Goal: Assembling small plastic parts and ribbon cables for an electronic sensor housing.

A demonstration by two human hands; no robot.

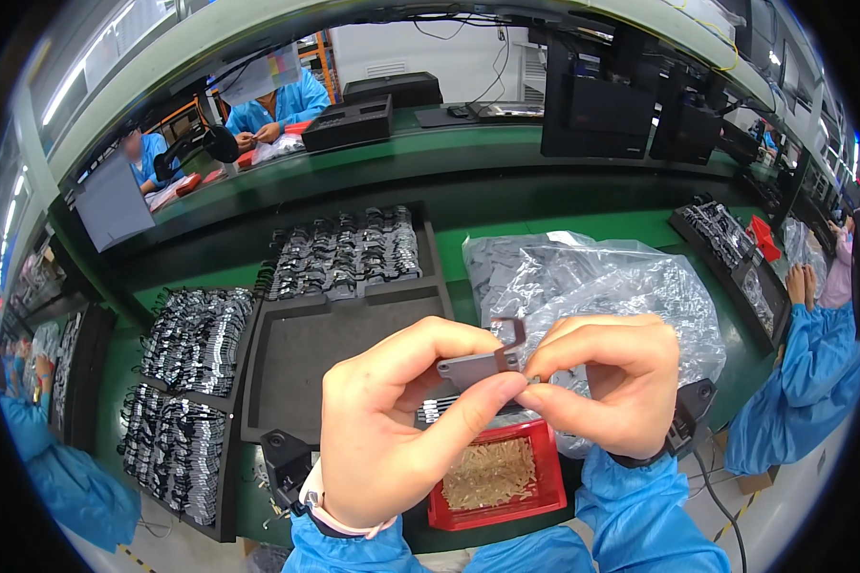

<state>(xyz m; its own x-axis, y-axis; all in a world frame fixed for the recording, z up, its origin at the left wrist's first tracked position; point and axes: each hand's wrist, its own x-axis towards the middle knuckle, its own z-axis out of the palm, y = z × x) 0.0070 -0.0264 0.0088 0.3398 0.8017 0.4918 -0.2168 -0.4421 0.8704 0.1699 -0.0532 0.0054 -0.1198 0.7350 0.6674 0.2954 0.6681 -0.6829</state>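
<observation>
Between its thumb and fingers my left hand (382, 435) grips a flat grey bracket (470, 369) with a dark hook-shaped arm rising from one end. My right hand (621, 377) is closed in a pinch at that same end, its fingertips nearly touching my left thumb. Something tiny shows at the pinch, too small to name. Just below both hands is a red bin (558, 482) holding many small brass-coloured pins (492, 473). Part of a row of metal pieces (436, 409) shows behind my left thumb; my hands hide the rest.
Dark trays with rows of similar brackets (196, 339) fill the left side, beside a bare black tray (344, 344). Beyond my hands lies a clear plastic bag (631, 286) of grey parts. Monitors (597, 105) hang above the bench. Co-workers in blue sleeves (807, 372) sit nearby.
</observation>
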